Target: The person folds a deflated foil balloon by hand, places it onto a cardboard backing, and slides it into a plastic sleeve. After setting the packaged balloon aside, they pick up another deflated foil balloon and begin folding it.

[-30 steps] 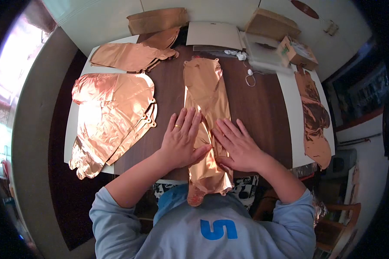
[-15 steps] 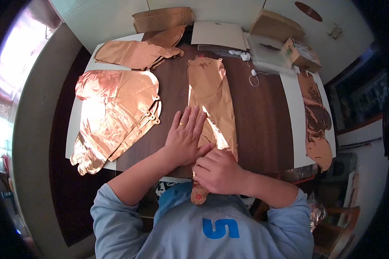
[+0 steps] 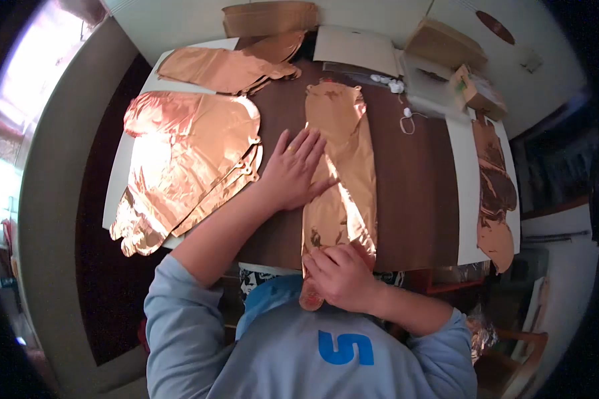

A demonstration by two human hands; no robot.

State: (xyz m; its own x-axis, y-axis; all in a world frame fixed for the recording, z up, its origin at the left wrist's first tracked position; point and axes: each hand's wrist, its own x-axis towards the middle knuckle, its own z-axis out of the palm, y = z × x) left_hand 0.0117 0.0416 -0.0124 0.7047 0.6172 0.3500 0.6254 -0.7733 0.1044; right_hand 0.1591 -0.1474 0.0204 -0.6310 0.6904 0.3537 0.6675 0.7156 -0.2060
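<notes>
A flat copper-coloured foil balloon (image 3: 349, 143) lies lengthwise before me, its near end hanging over the table's front edge. My left hand (image 3: 297, 171) rests palm down with fingers stretched out on its left side and the tabletop. Close to the front edge, my right hand (image 3: 343, 276) has its fingers curled closed around the lower part of the foil. Creases and dark printed marks show just above that hand. The balloon's rounded tip pokes out below it, against my shirt.
On the left lies a stack of large foil balloons (image 3: 193, 156), with more foil pieces (image 3: 213, 66) behind. Another foil piece (image 3: 496, 193) lies at the right. Cardboard (image 3: 269, 20), a white board (image 3: 356, 53), a white cord (image 3: 406, 123) and a small box (image 3: 479, 93) are at the back.
My left hand has slid up along the foil, away from my right hand, uncovering more of it. My right hand keeps its hold near the front edge. The view has shifted slightly.
</notes>
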